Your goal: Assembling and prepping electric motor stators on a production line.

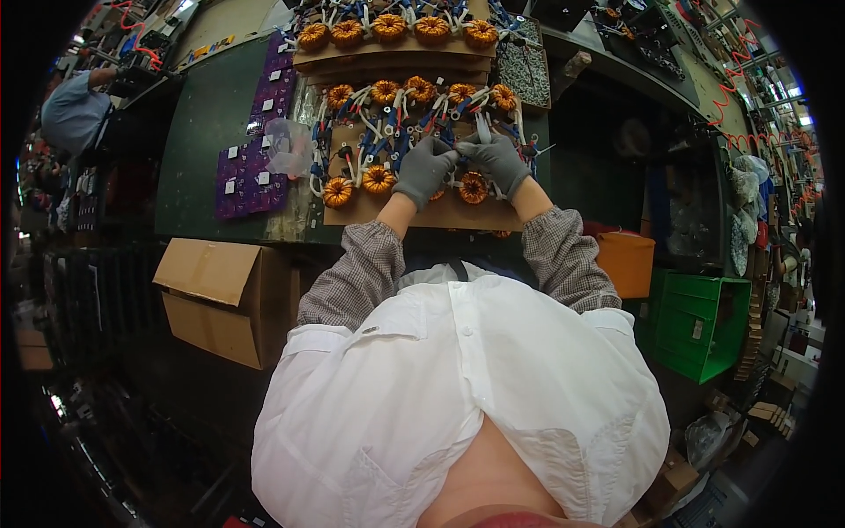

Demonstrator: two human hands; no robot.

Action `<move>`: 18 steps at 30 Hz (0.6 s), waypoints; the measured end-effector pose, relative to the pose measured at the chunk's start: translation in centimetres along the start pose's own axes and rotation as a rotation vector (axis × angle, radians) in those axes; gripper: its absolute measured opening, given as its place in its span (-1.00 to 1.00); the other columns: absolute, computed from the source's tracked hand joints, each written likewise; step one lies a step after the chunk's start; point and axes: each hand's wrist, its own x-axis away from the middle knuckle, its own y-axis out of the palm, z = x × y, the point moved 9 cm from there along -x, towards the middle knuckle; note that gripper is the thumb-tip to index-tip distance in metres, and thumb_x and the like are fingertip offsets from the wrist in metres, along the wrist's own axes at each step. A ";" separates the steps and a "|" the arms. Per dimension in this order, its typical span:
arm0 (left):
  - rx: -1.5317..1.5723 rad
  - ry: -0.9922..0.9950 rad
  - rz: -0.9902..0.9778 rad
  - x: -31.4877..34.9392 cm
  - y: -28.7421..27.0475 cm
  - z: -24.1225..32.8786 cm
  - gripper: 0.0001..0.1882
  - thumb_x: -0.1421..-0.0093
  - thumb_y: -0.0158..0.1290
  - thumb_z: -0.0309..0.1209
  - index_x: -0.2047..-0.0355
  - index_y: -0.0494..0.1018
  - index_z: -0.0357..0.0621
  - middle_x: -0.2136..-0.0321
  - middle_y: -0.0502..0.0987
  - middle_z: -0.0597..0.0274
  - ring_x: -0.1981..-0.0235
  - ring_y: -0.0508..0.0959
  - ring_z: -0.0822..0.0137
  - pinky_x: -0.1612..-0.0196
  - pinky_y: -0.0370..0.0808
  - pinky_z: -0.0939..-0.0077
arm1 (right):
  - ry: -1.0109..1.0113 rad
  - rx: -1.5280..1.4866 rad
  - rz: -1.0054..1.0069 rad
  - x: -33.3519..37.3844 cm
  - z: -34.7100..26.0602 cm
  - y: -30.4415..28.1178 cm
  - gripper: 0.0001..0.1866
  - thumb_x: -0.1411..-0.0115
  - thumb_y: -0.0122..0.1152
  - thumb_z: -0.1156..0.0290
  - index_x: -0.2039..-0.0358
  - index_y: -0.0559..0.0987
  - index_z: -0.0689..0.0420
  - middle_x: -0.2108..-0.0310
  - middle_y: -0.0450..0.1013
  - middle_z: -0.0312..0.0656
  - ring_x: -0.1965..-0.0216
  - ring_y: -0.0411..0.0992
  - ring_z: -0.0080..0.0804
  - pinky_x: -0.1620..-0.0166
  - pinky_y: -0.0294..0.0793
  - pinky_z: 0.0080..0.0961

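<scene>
My left hand (426,171) and my right hand (500,164), both in grey gloves, meet over the right part of a cardboard sheet (352,216). Their fingertips are pinched close together, and what lies between them is too small to make out. Pale white strips (482,128) stick up beside my right fingers; whether that hand grips them I cannot tell. Copper-coloured wound ring coils with white, blue and red leads lie in rows on the sheet. One coil (473,187) sits just below my hands, another coil (378,179) to their left.
Stacked cardboard at the back carries more coils (388,28). Beside it stands a tray of small metal parts (525,75). Purple circuit boards (251,180) and a clear plastic bag (287,148) lie left. A cardboard box (216,299), orange bin (627,264) and green crate (700,321) flank me.
</scene>
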 end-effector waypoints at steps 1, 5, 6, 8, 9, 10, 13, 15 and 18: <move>-0.154 0.168 0.129 0.0 -0.5 0.6 -0.71 -0.09 0.09 -0.26 0.29 0.43 -0.22 0.47 0.55 0.16 0.44 0.58 0.27 0.47 0.49 0.50 | -0.040 -0.011 0.018 -0.5 0.1 -0.5 -0.75 -0.03 0.36 0.37 0.33 0.55 0.24 0.52 0.49 -0.23 0.55 0.44 -0.50 0.49 0.46 -0.56; -0.532 0.154 0.063 0.4 0.9 3.6 -0.63 -0.10 0.10 -0.19 0.15 0.42 -0.12 0.30 0.56 0.10 0.26 0.58 0.06 0.26 0.51 0.29 | -0.243 -0.034 0.148 -1.0 -1.3 -2.0 -0.83 -0.02 0.35 0.47 0.39 0.56 0.25 0.51 0.50 -0.21 0.52 0.47 -0.47 0.46 0.51 -0.52; -0.694 0.095 0.006 -0.4 1.7 3.3 -0.65 -0.13 0.05 -0.21 0.12 0.41 -0.10 0.26 0.56 0.07 0.22 0.56 0.03 0.21 0.49 0.21 | -0.239 -0.030 0.142 -1.0 -1.1 -1.8 -0.83 -0.02 0.35 0.47 0.39 0.56 0.25 0.51 0.50 -0.21 0.52 0.47 -0.47 0.46 0.51 -0.52; -0.912 -0.042 -0.108 -1.0 2.4 3.6 -0.67 -0.18 -0.03 -0.26 0.06 0.40 -0.07 0.19 0.53 0.03 0.14 0.54 0.03 0.11 0.47 0.17 | -0.177 -0.150 0.139 -0.7 -0.5 -1.2 -0.84 -0.02 0.34 0.51 0.38 0.55 0.23 0.48 0.51 -0.22 0.48 0.48 -0.47 0.45 0.49 -0.57; -0.907 -0.051 -0.096 -1.6 2.3 2.8 -0.67 -0.18 -0.03 -0.26 0.06 0.40 -0.07 0.19 0.53 0.03 0.14 0.54 0.03 0.11 0.47 0.17 | -0.146 -0.209 0.134 -0.4 -0.4 -0.6 -0.84 -0.02 0.34 0.52 0.37 0.55 0.23 0.47 0.51 -0.23 0.46 0.49 -0.47 0.45 0.48 -0.60; -0.916 -0.024 -0.123 -2.3 2.6 1.7 -0.66 -0.19 -0.04 -0.26 0.05 0.39 -0.07 0.15 0.50 0.03 0.11 0.52 0.05 0.10 0.47 0.18 | -0.108 -0.214 0.187 0.1 -0.4 -0.6 -0.83 -0.08 0.32 0.41 0.39 0.51 0.18 0.56 0.43 -0.31 0.55 0.40 -0.57 0.59 0.35 -0.67; -0.901 -0.013 -0.188 -0.6 2.4 2.3 -0.66 -0.20 -0.05 -0.26 0.03 0.39 -0.07 0.06 0.44 0.02 0.07 0.50 0.09 0.08 0.47 0.20 | 0.041 -0.014 0.182 0.8 -0.5 -2.5 -0.80 -0.15 0.25 0.29 0.37 0.47 0.13 0.66 0.30 -0.37 0.68 0.24 -0.66 0.65 0.28 -0.69; -0.881 0.125 0.014 1.5 0.7 4.2 -0.67 -0.20 -0.05 -0.25 0.04 0.39 -0.02 0.07 0.45 0.08 0.13 0.52 0.08 0.10 0.48 0.21 | -0.001 -0.062 0.110 1.9 -1.8 -1.3 -0.76 -0.21 0.15 0.19 0.32 0.41 0.08 0.66 0.19 -0.41 0.69 0.14 -0.70 0.67 0.15 -0.71; -0.839 0.233 0.157 3.0 -2.8 2.6 -0.68 -0.18 -0.05 -0.32 0.03 0.40 0.07 0.13 0.48 0.12 0.23 0.55 0.08 0.21 0.50 0.20 | -0.040 0.001 0.201 3.1 -2.7 -1.3 -0.75 -0.25 0.07 0.17 0.24 0.39 0.08 0.63 0.20 -0.41 0.66 0.17 -0.71 0.67 0.13 -0.72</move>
